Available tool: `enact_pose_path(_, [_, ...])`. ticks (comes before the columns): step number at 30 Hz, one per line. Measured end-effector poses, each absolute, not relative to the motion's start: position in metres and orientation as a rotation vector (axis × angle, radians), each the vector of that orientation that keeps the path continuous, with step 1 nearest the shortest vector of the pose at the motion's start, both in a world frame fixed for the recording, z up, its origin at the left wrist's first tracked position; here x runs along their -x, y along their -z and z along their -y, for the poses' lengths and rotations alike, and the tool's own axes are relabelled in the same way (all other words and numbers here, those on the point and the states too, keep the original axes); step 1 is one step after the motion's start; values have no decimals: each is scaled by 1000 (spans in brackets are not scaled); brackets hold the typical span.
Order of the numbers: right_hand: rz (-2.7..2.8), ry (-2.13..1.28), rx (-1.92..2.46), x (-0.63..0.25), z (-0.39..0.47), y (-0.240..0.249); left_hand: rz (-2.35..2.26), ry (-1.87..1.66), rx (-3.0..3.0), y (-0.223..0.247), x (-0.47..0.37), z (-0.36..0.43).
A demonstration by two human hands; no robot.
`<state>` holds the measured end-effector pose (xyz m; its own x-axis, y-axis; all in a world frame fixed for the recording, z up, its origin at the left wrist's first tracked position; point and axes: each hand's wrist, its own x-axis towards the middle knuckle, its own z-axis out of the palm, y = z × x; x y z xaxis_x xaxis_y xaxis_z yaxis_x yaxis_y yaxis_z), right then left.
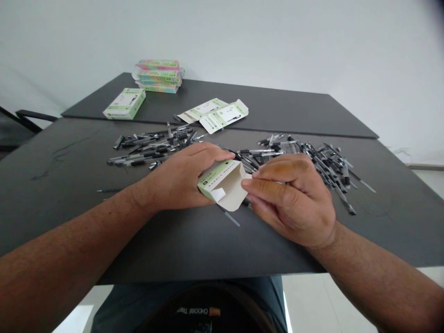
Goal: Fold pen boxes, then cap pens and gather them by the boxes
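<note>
A small green and white carton point(222, 182) is held over the near part of the dark table, its open end with raised flaps facing right and toward me. My left hand point(185, 178) is wrapped round its left side. The thumb and fingers of my right hand point(291, 196) pinch a flap at the carton's right edge. Behind and beside my hands lie loose pens, one heap at the left point(152, 145) and another at the right point(326, 164). A thin clear tube point(230, 216) lies below the carton.
Two flattened green and white cartons point(225, 116) lie behind the pens. A closed carton point(125, 104) rests at the back left, with a stack of colourful boxes point(159, 76) behind it. The dark table point(208, 254) has its front edge close to my lap. A chair arm point(36, 114) shows at the left.
</note>
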<state>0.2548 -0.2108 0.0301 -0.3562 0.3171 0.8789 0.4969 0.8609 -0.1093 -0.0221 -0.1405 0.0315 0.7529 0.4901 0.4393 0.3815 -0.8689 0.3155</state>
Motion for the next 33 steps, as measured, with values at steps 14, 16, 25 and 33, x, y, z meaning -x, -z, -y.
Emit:
enact_pose_path(14, [2088,189,553,-256,207,-29,-622,-776,-2778,-28,21,139])
enact_pose_path(16, [2114,173,566,-256,206,-27,-613,-770,-2794,-29,21,139])
enact_pose_path(25, [2150,177,568,-257,205,-25,-671,-690,-2763,-30,19,142])
enact_pose_path(33, [2171,169,576,-256,204,-26,-704,-631,-2844,-31,19,144])
